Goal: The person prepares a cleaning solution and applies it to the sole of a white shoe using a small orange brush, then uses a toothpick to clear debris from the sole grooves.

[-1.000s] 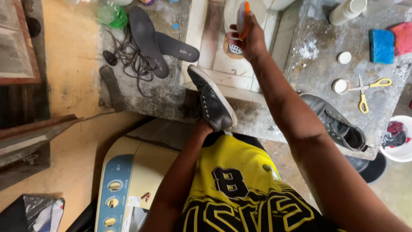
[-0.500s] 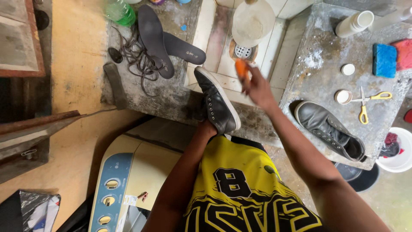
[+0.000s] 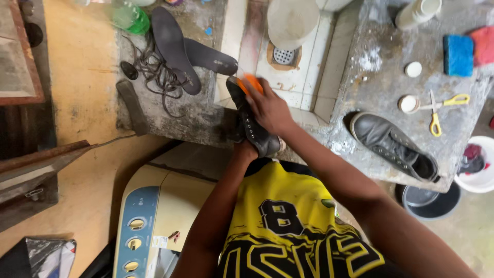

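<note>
My right hand (image 3: 267, 109) grips an orange brush (image 3: 250, 82) and presses it against the toe end of a dark grey sneaker (image 3: 252, 128). That sneaker is held up from below by my left hand (image 3: 246, 150), which is mostly hidden under the shoe's heel. The shoe sits over the edge of a tiled sink (image 3: 309, 82). A second dark grey sneaker (image 3: 393, 145) lies on the concrete counter (image 3: 381, 82) to the right.
Two black insoles (image 3: 175, 46) and tangled laces (image 3: 149, 72) lie on the left ledge by a green bottle (image 3: 128, 16). A pale basin (image 3: 292, 20) covers the sink's back. Yellow scissors (image 3: 437, 110), lids, blue and red sponges (image 3: 458, 54) and a white bottle (image 3: 418, 11) sit right. A washing machine (image 3: 149, 216) stands below.
My right hand came down from the far end of the sink, carrying the orange brush, and now rests on the sneaker's toe. The sneaker stays in my left hand.
</note>
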